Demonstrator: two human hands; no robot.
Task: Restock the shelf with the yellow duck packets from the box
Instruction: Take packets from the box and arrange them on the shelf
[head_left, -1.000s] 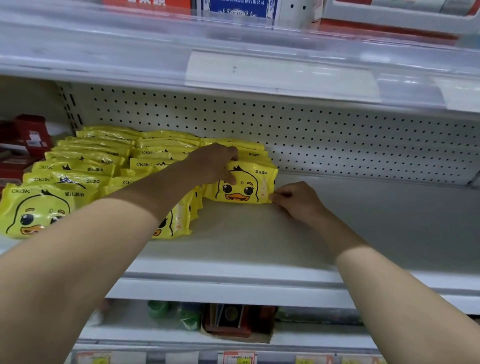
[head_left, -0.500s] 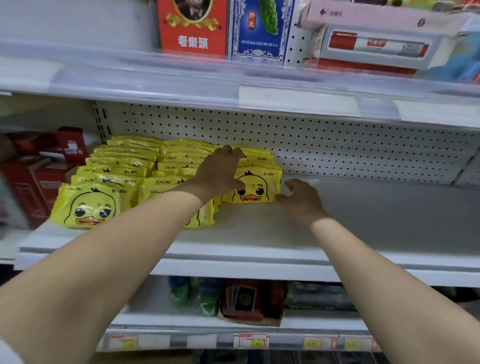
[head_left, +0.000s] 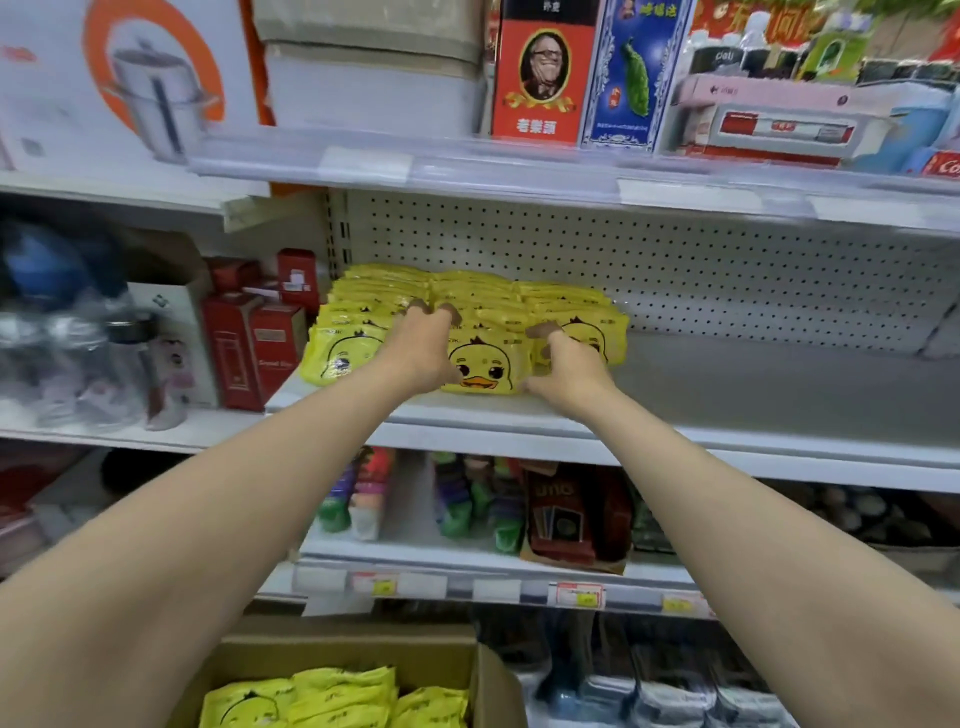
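Yellow duck packets (head_left: 485, 369) stand in three rows at the left end of a white shelf (head_left: 753, 400). My left hand (head_left: 421, 351) is on the left side of the middle row, its fingers curled over the packet tops. My right hand (head_left: 569, 366) grips the right edge of that row's front packet, one finger hooked over its top. It partly hides the right row (head_left: 608, 332). Below, at the frame's bottom edge, an open cardboard box (head_left: 363, 649) holds more yellow duck packets (head_left: 343, 696).
Red cartons (head_left: 254, 353) stand just left of the packets, with bottles (head_left: 78, 358) further left. A perforated back panel (head_left: 701, 270) closes the shelf. The shelf above carries boxed goods (head_left: 545, 73). The shelf below holds card packs (head_left: 566, 514).
Both hands have shifted from the right row to the middle row's front packet and now clasp it from both sides. The view has pulled back, bringing the cardboard box into sight.
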